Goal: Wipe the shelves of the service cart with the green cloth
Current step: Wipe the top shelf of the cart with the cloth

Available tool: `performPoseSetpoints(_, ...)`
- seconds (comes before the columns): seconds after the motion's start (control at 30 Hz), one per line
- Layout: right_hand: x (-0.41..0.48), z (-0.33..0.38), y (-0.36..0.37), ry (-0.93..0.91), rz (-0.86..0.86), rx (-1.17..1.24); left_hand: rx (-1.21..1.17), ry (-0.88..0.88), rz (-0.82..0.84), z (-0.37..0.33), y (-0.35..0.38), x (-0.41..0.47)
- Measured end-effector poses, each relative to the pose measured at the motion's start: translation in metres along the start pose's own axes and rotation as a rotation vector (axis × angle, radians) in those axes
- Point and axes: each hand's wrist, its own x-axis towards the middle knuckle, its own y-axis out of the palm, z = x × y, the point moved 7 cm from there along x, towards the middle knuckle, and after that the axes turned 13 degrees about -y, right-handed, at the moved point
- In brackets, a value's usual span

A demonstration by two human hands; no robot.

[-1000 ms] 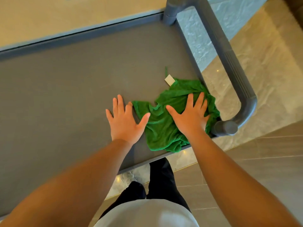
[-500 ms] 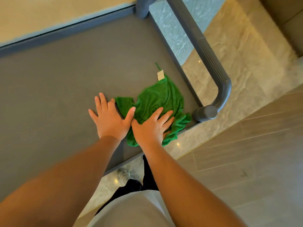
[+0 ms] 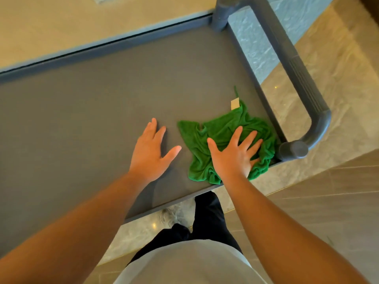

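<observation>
Since half a second ago the hands have drawn apart: the left hand (image 3: 150, 154), whose thumb then met the green cloth (image 3: 222, 128), now lies clear of it. It rests flat on the grey top shelf (image 3: 92, 119) of the service cart, its grip released. The right hand (image 3: 233, 158) presses the crumpled cloth with fingers spread and grasps nothing. The cloth sits in the shelf's near corner, just beside the handle (image 3: 299, 83) post, with a pale tag (image 3: 235, 104) at its far edge.
</observation>
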Motion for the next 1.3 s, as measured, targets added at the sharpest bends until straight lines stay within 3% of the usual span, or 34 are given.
performPoseSetpoints(0.1, -0.003, 0.011, 0.008, -0.053, 0.009, -0.055, 0.173, -0.24, -0.155, 0.075, -0.023, -0.026)
performPoseSetpoints(0.17, -0.004, 0.013, 0.011, -0.073, 0.007, -0.088, 0.166, -0.483, -0.168, 0.127, -0.031, -0.053)
performPoseSetpoints(0.23, -0.003, 0.013, 0.011, -0.093, -0.002, -0.109, 0.177, -0.589, -0.135, 0.156, -0.03, -0.075)
performPoseSetpoints(0.4, -0.004, 0.038, 0.019, -0.205, 0.02, -0.237, 0.245, -0.563, -0.139, 0.16, -0.02, -0.08)
performPoseSetpoints(0.73, -0.043, 0.163, 0.075, -0.619, 0.11, -0.369, 0.174, -0.555, -0.139, 0.163, -0.019, -0.078)
performPoseSetpoints(0.97, -0.083, 0.245, 0.119, -1.058, 0.234, -0.459, 0.011, -0.516, -0.154, 0.165, -0.028, -0.083)
performPoseSetpoints(1.13, -0.073, 0.238, 0.105, -1.097, 0.224, -0.352, -0.119, -0.36, -0.093, 0.192, -0.047, -0.097)
performPoseSetpoints(1.2, -0.069, 0.228, 0.101, -1.055, 0.202, -0.341, -0.003, -0.42, -0.151, 0.227, -0.056, -0.113)
performPoseSetpoints(1.3, -0.071, 0.222, 0.104, -1.02, 0.206, -0.405, 0.159, -0.74, -0.242, 0.286, -0.069, -0.148)
